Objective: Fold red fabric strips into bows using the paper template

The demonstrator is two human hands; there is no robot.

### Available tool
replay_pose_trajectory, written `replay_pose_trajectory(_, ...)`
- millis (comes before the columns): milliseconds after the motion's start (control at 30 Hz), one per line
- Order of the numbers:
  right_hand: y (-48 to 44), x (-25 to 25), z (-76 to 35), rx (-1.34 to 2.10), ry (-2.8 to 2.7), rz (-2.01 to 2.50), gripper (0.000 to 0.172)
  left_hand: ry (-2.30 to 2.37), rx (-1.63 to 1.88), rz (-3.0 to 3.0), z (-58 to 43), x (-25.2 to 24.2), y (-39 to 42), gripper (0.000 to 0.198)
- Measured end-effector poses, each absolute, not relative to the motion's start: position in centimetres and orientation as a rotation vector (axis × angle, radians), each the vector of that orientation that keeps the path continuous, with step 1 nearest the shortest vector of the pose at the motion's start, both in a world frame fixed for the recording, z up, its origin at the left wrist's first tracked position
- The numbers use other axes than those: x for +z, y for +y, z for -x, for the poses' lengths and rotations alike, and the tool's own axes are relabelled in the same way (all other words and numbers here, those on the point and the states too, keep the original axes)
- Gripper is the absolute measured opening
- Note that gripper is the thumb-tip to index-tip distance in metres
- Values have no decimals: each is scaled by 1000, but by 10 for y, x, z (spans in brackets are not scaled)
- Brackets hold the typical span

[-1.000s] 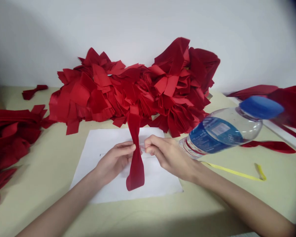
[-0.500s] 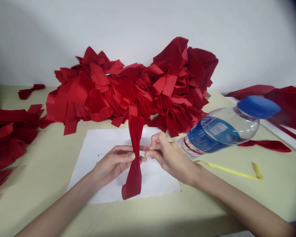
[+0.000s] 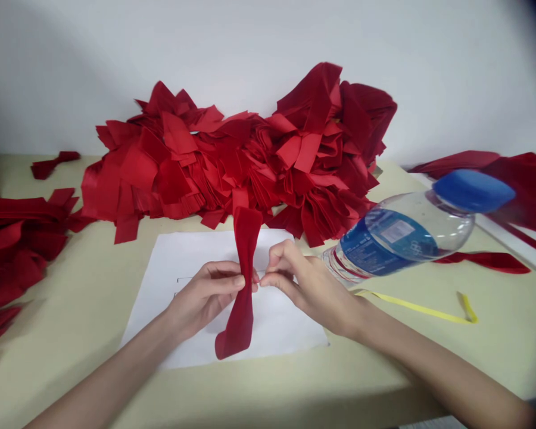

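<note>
A red fabric strip [image 3: 242, 280] stands folded over a white paper sheet [image 3: 187, 262], pinched narrow at its middle like a bow. My left hand [image 3: 205, 295] is closed on that middle from the left. My right hand [image 3: 301, 286] is closed in a pinch at the same spot from the right, fingertips nearly touching the left hand's. What the right fingertips hold is too small to make out.
A big heap of red fabric pieces [image 3: 245, 161] lies behind the paper against the wall. More red fabric [image 3: 13, 238] lies at the left and at the right [image 3: 509, 173]. A water bottle [image 3: 411, 232] with a blue cap looms at the right, above a yellow strip [image 3: 424, 307].
The strip's lower loop has swung a little to the left, and its top end has come free of the heap. My right hand's fingers have shifted at the pinch.
</note>
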State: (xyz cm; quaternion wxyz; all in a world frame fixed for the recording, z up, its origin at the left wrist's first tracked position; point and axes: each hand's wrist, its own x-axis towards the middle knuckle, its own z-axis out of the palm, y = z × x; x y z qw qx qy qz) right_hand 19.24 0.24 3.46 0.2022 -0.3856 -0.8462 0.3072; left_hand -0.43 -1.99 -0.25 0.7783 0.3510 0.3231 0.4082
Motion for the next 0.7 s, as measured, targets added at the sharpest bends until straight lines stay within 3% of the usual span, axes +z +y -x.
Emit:
replay_pose_trajectory(267,4,39,-192,640,-2397,917,12,664,932,-733,6,-2,-20,8)
replay_pose_trajectory(700,-2,47,-189,994,-2326,930,14,966,994,-800,-11,0,-30,6)
